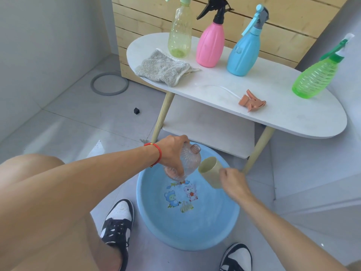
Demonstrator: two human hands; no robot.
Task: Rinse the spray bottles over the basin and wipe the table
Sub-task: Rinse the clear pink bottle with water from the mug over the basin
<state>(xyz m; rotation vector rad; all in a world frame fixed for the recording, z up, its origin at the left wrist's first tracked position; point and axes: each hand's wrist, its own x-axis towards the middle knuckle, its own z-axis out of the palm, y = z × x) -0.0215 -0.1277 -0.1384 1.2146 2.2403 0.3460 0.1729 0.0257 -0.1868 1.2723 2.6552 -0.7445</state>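
Observation:
My left hand (pixel 172 151) grips a clear, peach-tinted bottle (pixel 190 161) with no spray head, tilted over the blue basin (pixel 156 218), its open neck pointing up and to the right. My right hand (pixel 233 182) holds a pale yellow-green cup (pixel 211 171) on its side just right of the bottle, mouth toward the bottle. The bottle's orange spray head (pixel 252 101) with its white tube lies on the white table (pixel 293 118). Standing on the table are a yellow-green bottle (pixel 179 36), a pink one (pixel 211 44), a blue one (pixel 244 53) and a green one (pixel 316 77).
A grey cloth (pixel 164 68) lies at the table's left end. The basin sits on the tiled floor between my two shoes, in front of the table's legs and lower shelf (pixel 211 130). A grey ring (pixel 109 84) and a small black cube (pixel 136 110) lie on the floor to the left.

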